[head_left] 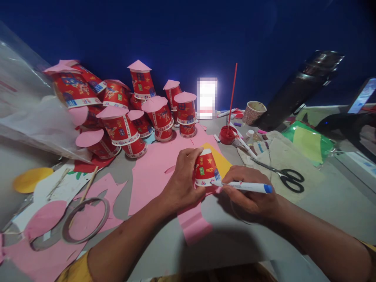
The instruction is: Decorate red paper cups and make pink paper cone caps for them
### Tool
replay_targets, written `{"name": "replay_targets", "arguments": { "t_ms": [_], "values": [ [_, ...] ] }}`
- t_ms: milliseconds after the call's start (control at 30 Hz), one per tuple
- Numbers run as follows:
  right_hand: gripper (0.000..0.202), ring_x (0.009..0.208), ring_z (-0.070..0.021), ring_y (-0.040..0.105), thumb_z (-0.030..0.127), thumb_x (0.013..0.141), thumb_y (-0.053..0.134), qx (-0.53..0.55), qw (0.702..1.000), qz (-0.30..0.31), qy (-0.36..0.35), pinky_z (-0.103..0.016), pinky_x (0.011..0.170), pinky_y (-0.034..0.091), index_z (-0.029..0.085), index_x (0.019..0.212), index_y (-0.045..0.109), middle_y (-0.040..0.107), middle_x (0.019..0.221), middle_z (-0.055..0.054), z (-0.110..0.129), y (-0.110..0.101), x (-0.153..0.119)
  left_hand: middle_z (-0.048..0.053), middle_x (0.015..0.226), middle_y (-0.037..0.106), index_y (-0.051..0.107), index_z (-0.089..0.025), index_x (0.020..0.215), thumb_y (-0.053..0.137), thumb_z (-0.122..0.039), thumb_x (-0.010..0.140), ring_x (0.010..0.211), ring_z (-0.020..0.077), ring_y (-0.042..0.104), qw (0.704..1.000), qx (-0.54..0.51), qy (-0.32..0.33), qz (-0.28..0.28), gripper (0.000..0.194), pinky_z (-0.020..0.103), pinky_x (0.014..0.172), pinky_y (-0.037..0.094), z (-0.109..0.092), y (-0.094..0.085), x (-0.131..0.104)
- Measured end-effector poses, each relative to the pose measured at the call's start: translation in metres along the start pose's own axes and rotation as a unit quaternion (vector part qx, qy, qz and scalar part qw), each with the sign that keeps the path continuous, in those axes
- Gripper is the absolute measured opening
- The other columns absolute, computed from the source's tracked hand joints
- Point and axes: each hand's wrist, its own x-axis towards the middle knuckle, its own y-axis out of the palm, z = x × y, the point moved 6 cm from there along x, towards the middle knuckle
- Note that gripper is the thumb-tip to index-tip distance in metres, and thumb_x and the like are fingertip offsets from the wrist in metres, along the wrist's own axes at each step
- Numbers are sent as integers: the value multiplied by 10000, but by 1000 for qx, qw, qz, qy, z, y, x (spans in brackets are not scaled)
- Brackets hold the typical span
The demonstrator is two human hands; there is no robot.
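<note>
My left hand (185, 174) grips a red printed paper cup (205, 168) that stands upside down, thumb low and fingers over its top. A white marker with a blue end (249, 187) is pinched in my right hand (246, 196). Its tip meets the white floral band near the cup's rim. Under the cup and hands lie a pink paper sheet (149, 180), a yellow paper piece (221, 159) and a curled pink strip (194, 227).
Several red cups with pink paper cones (119, 125) are stacked at the back left. Scissors (282, 174) lie on the right, near a red paint pot (227, 135) with a brush. A tape roll (66, 225) rests on the left. A dark flask (296, 90) leans behind.
</note>
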Motion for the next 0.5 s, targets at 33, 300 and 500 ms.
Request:
{"name": "replay_targets", "arguments": {
  "t_ms": [33,300,500],
  "values": [
    [78,650,-174,690,172,966,597,-7,1000,-1,-1,-290,615,525,216,934,654,742,757,-33,0,0,0,122,1402,417,305,-345,1536,821,-221,761,1334,346,462,1000,0,2,-1,940,595,1124,492,0,0,0],
    [75,618,-147,669,173,963,601,4,1000,-11,10,-249,582,500,212,918,646,720,726,-13,1,-4,2,125,1391,431,318,-319,1544,817,-255,779,1318,334,470,1000,-1,7,-1,916,571,1116,497,-2,-1,1],
    [85,626,-155,673,170,953,606,-2,1000,-6,13,-264,599,511,214,902,657,727,733,-15,1,-2,1,128,1391,437,324,-317,1535,817,-218,770,1326,333,471,1000,3,9,2,915,564,1121,491,-3,-1,1]
  ]
}}
